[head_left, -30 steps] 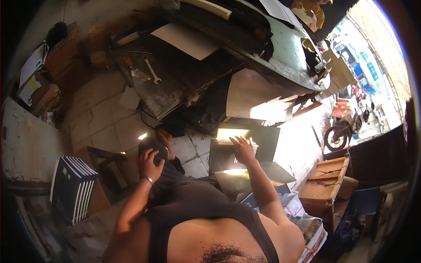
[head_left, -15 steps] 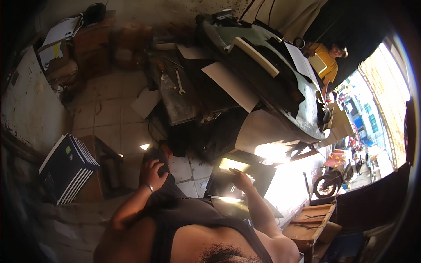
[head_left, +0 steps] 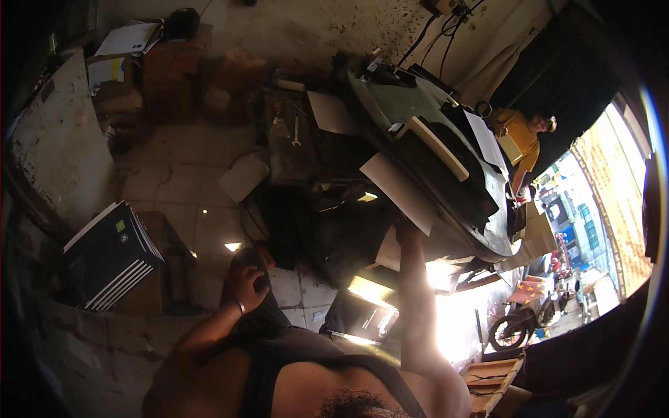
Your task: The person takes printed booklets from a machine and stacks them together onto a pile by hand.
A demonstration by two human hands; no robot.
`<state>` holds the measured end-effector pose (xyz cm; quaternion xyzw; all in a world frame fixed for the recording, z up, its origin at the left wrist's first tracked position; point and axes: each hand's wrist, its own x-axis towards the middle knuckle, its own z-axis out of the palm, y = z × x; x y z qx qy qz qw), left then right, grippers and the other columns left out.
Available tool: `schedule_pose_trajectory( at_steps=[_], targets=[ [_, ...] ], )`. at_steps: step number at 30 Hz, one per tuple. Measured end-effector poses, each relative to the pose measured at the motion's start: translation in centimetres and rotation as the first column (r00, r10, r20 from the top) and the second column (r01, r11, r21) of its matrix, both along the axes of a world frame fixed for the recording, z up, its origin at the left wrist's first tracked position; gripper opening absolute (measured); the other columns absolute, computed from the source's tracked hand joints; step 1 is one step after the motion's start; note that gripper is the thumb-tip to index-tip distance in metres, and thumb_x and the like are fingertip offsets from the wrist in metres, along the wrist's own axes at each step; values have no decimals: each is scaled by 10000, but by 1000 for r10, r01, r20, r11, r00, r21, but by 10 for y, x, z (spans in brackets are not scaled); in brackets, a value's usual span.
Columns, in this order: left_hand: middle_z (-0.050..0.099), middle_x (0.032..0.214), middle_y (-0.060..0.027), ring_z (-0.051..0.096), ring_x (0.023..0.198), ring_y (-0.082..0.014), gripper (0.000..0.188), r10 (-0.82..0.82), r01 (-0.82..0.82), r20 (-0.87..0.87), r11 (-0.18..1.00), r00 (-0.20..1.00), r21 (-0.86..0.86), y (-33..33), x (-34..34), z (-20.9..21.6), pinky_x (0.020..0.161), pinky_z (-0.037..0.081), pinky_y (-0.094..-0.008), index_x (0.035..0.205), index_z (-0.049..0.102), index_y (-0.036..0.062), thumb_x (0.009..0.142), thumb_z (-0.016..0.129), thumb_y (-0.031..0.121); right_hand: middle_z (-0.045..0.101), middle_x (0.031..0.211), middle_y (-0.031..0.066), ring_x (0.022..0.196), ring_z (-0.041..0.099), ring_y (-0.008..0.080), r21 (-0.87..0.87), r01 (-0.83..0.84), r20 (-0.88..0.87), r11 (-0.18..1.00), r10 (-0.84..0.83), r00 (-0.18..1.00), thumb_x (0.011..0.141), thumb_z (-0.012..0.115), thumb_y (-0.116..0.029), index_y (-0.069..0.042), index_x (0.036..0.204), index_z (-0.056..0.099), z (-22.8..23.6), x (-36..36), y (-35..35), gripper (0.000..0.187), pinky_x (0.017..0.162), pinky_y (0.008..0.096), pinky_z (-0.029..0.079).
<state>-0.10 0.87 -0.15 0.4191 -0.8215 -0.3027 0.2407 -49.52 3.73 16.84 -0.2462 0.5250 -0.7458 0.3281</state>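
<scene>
My left hand (head_left: 245, 284) rests on my dark-trousered knee (head_left: 254, 263), fingers apart and holding nothing visible. My right arm stretches forward, bringing my right hand (head_left: 410, 235) to the near corner of a pale board sheet (head_left: 396, 191) that juts over the table's edge. Shadow hides those fingers, so a grip on the sheet cannot be made out. Beside my right forearm, low in front of me, lies a dark glossy panel (head_left: 359, 317) with a bright sunlit strip. Several dark blue books (head_left: 111, 258) with white page edges stand stacked at my left.
A cluttered dark table (head_left: 453, 209) carries a thick cream block (head_left: 435, 148) and more sheets. A wrench (head_left: 297, 131) lies on a lower surface. At far right a person in yellow (head_left: 521, 136) holds a book-like block. A motorcycle (head_left: 512, 327) stands outside; a wooden frame (head_left: 491, 382) sits nearer.
My right hand has left the dark glossy panel and reached forward to the pale sheet. My left hand stays on the knee. The view has shifted slightly.
</scene>
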Motion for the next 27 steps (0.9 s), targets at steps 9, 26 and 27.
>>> schedule_pose_trajectory(
  at_steps=[9,26,27],
  targets=[
    [622,1339,-91,522,1328,-312,467,17,-15,29,998,999,-66,1,-2,-12,1131,388,-485,1195,704,147,809,791,395,569,1428,138,1257,601,300,-303,133,289,944,-43,956,1047,584,-322,-101,1496,447,47,-19,-32,520,1043,447,523],
    [616,1320,-87,518,1321,-315,438,11,-9,37,998,999,-61,0,-3,-2,1126,387,-491,1155,712,154,785,821,362,572,1418,138,1258,590,306,-315,252,277,915,-165,947,1038,569,-303,-84,1461,487,49,-50,29,483,1063,451,506],
    [616,1320,-87,518,1321,-315,438,6,-4,40,998,999,-62,0,-3,-1,1126,387,-491,1155,712,154,785,821,362,572,1418,138,1258,589,306,-316,259,272,913,-175,946,1038,568,-302,-83,1459,489,48,-52,33,481,1065,452,505]
  ],
)
